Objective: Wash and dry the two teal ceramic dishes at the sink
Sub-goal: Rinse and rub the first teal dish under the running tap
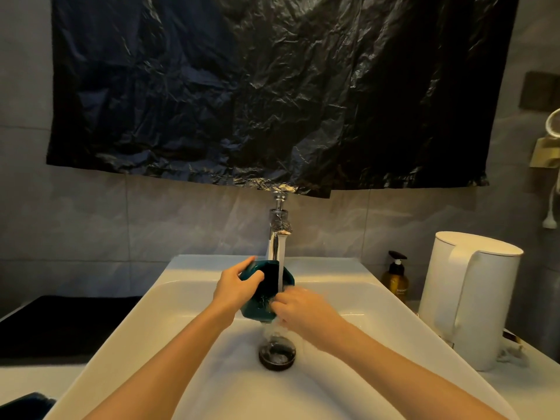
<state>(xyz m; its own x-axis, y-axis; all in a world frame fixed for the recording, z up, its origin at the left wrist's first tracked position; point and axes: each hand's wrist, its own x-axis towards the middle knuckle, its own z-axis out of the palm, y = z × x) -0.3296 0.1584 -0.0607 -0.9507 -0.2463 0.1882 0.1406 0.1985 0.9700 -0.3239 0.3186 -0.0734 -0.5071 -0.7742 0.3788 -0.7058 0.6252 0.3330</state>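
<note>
Teal dish (264,291) held tilted under the tap stream (281,262), over the sink (194,328).
Head view: left hand (235,286) curls its fingers round the upper-left rim; right hand (298,307) meets the lower-right rim, its fingers water-blurred, so pinching or rubbing is unclear.

Right hand (298,309): fingertips smeared by motion and running water at the low rim of the teal dish (266,294); I can't tell whether I pinch it or only rub. Left hand (238,286) grips the dish's upper edge, its topmost fingertip blurred. Drain (276,354) half lost under splash. Top of the tap (279,228) hidden behind the black plastic sheet (272,86). Bottle (395,278) label too small to read. Dark thing (25,403) in the bottom-left corner, cut off by the edge; unidentifiable.
</note>
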